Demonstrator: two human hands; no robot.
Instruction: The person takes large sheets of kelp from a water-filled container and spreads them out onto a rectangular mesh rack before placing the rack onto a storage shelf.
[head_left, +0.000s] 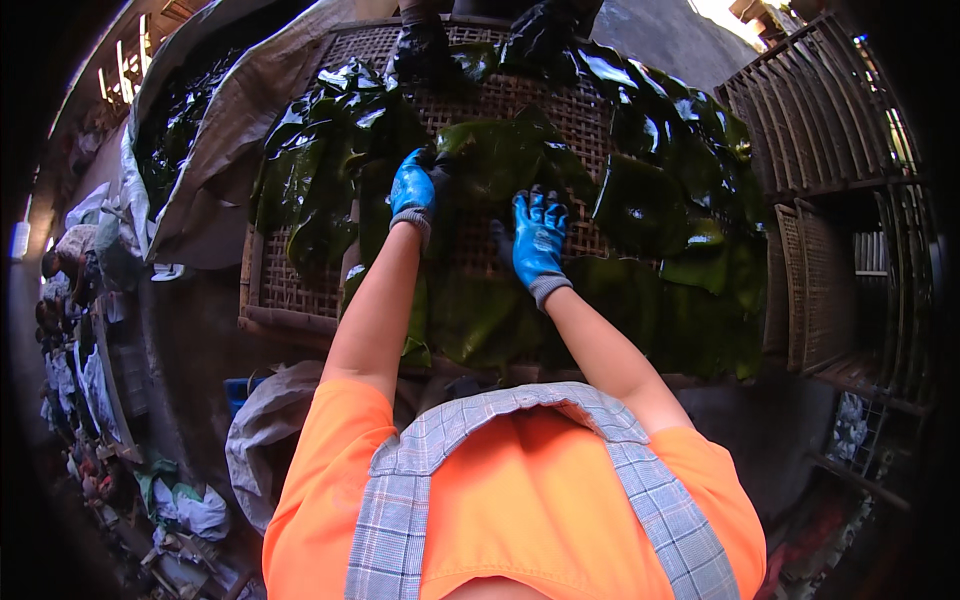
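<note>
Wet, glossy dark green leaf-like sheets, which look like kelp, lie on a woven bamboo rack (490, 105) in front of me. Both my hands wear blue gloves with grey cuffs. My left hand (414, 187) has its fingers curled at the left edge of the middle green sheet (500, 150), seemingly pinching it; the fingertips are partly hidden. To its right, my right hand (540, 236) rests open, palm down and fingers spread, at the near edge of that sheet. Another wide green sheet (490, 310) lies under my forearms along the near side.
Across the rack, another person's dark-gloved hands (420, 48) reach in over the sheets. A pale sack (225, 130) with more green sheets stands at the left. Slatted wooden racks (810, 110) are stacked at the right. A pale bag (262, 430) sits near my left side.
</note>
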